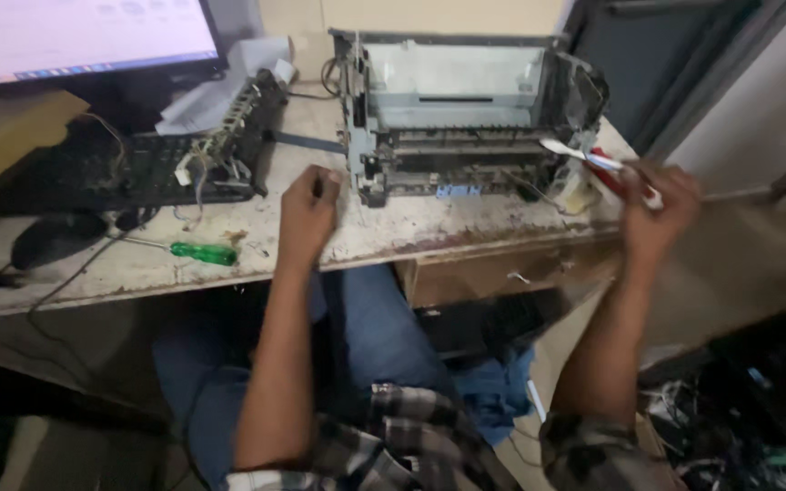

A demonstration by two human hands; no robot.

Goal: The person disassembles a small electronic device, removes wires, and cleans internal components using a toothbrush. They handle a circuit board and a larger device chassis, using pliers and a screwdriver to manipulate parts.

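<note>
Right hand (655, 202) pinches a red-and-white screwdriver (598, 162), its long axis slanting up-left toward the stripped printer frame (458, 118). Left hand (309, 211) rests loosely curled on the desk (393, 238), just left of that frame.

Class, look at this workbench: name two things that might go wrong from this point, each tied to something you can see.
1. The stripped grey printer chassis sits close to the worn table's front edge, and the left hand only rests beside it; a push might slide it off.
2. The right hand holds a red-and-white tool against the chassis's exposed right end, where loose wires hang; these may snag.
</note>
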